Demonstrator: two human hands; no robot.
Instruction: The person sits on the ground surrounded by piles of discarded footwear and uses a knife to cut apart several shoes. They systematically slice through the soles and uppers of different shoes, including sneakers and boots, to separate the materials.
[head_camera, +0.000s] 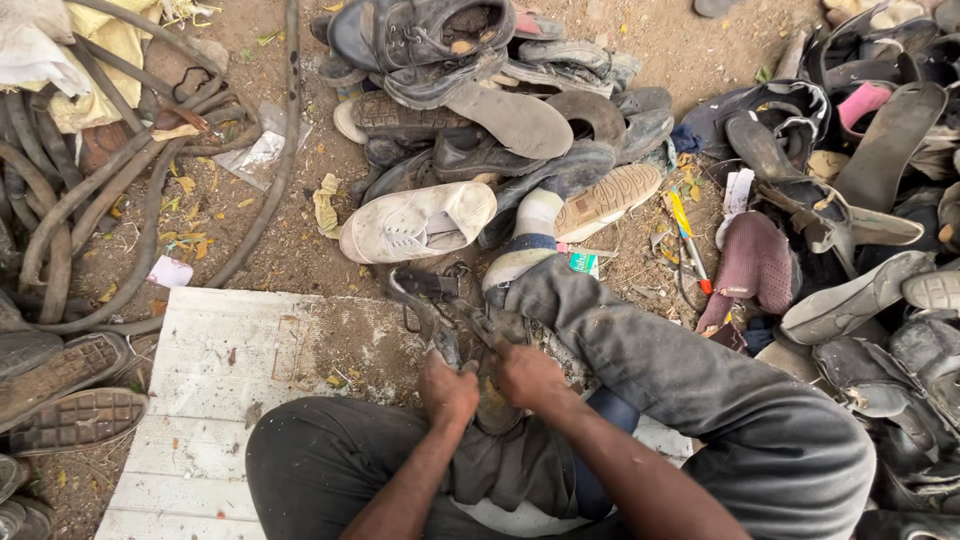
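**Both hands on the tongs, shoes all around**

I hold dark metal tongs over my lap, my left hand closed on one handle and my right hand closed on the other. Their jaws point away, just short of a white shoe. Beyond lies a heap of worn shoes; a white board sits under my legs.

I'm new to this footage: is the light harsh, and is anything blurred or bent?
Head view: soft, even daylight, no hard shadows or glare; white shoe and both hands, left hand and right hand, look sharp; edges curve slightly, as with a wide lens.
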